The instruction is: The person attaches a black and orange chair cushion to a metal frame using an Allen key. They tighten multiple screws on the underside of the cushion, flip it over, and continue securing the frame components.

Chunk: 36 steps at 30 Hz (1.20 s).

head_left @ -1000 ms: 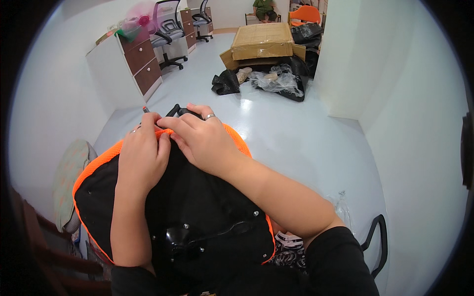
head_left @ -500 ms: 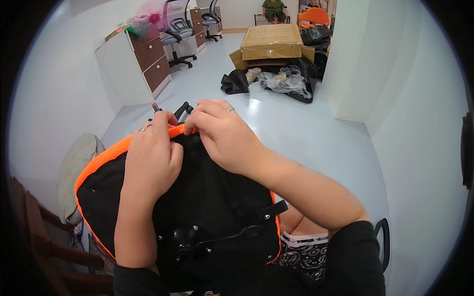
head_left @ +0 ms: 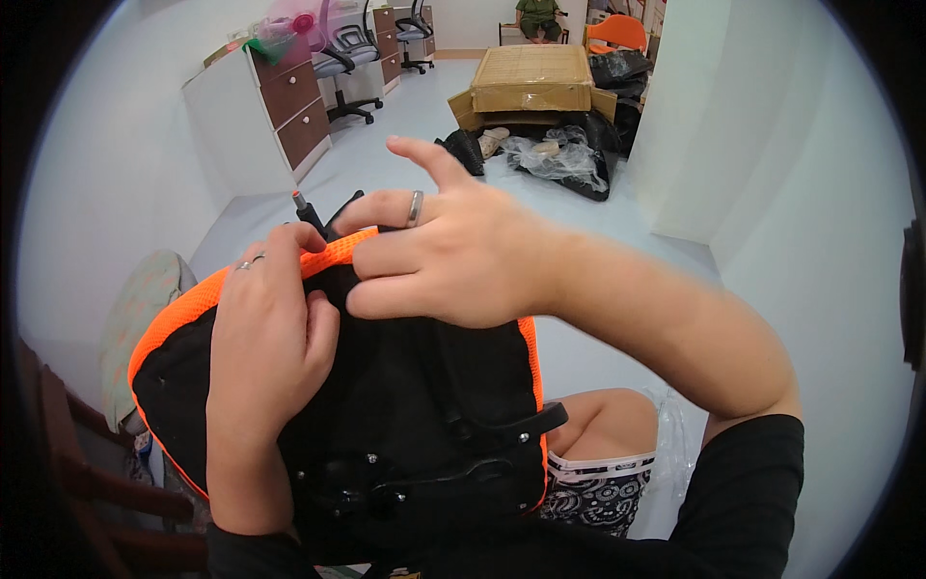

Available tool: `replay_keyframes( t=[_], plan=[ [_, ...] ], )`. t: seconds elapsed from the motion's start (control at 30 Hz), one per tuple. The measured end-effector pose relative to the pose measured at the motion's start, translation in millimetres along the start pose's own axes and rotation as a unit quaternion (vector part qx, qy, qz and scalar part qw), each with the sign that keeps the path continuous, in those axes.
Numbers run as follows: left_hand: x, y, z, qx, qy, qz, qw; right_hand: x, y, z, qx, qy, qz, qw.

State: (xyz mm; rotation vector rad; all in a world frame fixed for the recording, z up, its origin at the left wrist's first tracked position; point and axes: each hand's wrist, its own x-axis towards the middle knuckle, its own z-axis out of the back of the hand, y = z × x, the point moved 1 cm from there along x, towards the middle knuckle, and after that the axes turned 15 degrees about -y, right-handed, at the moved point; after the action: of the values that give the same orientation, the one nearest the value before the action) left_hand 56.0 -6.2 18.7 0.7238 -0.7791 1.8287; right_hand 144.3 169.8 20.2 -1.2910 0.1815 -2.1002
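An upturned chair seat (head_left: 386, 376), with a black underside and orange mesh fabric round its edge, lies in front of me. My left hand (head_left: 265, 333) is closed on the mesh edge (head_left: 338, 253) at the seat's far side, fingertips over the rim and thumb against the black cloth. Just right of it, my right hand (head_left: 453, 246) hovers over the far edge, fingers apart and the little finger raised; I see nothing in it. A black lever mechanism (head_left: 400, 482) with silver bolts sits on the underside. Beyond the seat stands a dark post (head_left: 307, 212) with an orange-red tip.
A torn cardboard box (head_left: 531, 82) stands ahead on the floor, with black and clear plastic wrapping (head_left: 555, 159) before it. Drawer cabinets (head_left: 294, 106) and office chairs (head_left: 347, 58) line the left. A person (head_left: 537, 19) sits at the back. A wooden chair (head_left: 106, 473) is near left.
My right hand has come off the mesh edge and moved right and nearer, its fingers spreading. My left hand has shifted slightly left, still on the edge, and the seat has moved slightly left.
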Motion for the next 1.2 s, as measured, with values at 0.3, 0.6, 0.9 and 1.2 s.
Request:
replay_keyframes(
  t=[0.3, 0.6, 0.9, 1.2],
  plan=[
    [-2.2, 10.1, -1.9, 0.006, -0.061, -0.063, 0.996, 13.7, -13.5, 2.5, -0.037, 0.064, 0.160, 0.984],
    [1.0, 11.5, -8.5, -0.019, -0.012, -0.035, 0.999, 14.6, -31.4, -3.0, -0.047, 0.107, 0.230, 0.966],
    [0.7, 20.0, -22.7, -0.002, -0.046, -0.057, 0.997, -6.4, -34.5, -14.7, -0.059, 0.063, 0.171, 0.982],
    [0.5, 23.0, -29.7, -0.008, -0.009, -0.021, 1.000, -49.8, 30.4, -27.8, -0.220, -0.046, -0.206, 0.952]
  ],
)
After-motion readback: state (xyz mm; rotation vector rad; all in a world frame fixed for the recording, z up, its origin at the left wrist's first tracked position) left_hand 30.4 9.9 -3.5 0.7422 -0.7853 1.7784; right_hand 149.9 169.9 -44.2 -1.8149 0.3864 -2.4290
